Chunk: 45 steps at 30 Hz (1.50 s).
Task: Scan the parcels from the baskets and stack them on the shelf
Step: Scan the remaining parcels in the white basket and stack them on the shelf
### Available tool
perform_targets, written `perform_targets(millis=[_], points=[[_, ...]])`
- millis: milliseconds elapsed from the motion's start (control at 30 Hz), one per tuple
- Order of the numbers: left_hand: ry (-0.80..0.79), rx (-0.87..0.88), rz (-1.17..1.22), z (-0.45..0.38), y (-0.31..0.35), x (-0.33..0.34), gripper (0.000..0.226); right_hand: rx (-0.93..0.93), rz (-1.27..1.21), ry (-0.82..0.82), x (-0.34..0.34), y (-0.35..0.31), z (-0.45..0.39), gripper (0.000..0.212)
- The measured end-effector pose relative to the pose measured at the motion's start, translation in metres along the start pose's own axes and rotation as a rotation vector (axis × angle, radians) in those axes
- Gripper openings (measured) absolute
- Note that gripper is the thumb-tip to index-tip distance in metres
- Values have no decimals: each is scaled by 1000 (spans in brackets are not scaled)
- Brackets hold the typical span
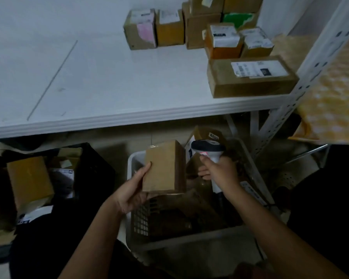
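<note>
While over white basket point(189, 237): both hands working.
L hand point(132, 195): grip clasping plain cardboard parcel point(163, 167).
R hand point(220, 172): grip clenching barcode scanner point(207, 151), red light glowing.
Shelf point(109, 81): parcels sitting far-right.

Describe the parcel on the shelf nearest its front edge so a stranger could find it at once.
Start at the white shelf and go to the cluster of cardboard boxes by its right post. The parcel lies alone at the front of that cluster. It is long, flat and low with a wide white label on top, unlike the small cube-shaped boxes behind it.
</note>
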State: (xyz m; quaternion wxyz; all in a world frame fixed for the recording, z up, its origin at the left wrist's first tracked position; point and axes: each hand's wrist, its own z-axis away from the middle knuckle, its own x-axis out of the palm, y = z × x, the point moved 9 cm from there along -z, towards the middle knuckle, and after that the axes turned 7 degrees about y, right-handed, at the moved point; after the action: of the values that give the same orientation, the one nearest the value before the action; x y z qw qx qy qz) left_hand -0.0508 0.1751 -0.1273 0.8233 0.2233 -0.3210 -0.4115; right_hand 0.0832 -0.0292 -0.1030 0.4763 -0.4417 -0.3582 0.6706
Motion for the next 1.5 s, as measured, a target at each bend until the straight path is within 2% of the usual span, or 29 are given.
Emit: perform_targets(millis=[33,100,233,367,500,600,700,800,933,1233,1367,1500], points=[[-47,11,116,4,-1,11,55,-12,-28,17,-3,-5,4,20],[-129,22,198,8,-4,30,59,-47,-84,55,-10,-15,14,23],[-102,126,79,13,-5,62,49,-193,4,176,-42,-39,35,26],[-17,215,-51,26,4,82,43,-213,-6,197,-59,-40,48,36],[-12,185,-238,42,0,104,63,-285,-67,111,-55,-45,57,14],[-14,167,-93,42,-5,97,67,-293,-80,113,-61,-47,54,13],[-168,94,124,44,-8,104,57,-257,-71,201,-75,-43,51,24],[-236,101,54,45,-8,118,49,-249,-16,215,-79,-46,54,34],[-170,107,-7,40,-4,124,53,-284,3,235,-81,-51,56,33],[-27,164,-376,37,11,107,59,-344,10,226,-79,-56,56,24],[-20,190,-316,41,15,105,46,-333,12,147,-76,-62,53,27],[-9,271,-206,49,36,97,49,-399,-41,99,-87,-91,55,9]])
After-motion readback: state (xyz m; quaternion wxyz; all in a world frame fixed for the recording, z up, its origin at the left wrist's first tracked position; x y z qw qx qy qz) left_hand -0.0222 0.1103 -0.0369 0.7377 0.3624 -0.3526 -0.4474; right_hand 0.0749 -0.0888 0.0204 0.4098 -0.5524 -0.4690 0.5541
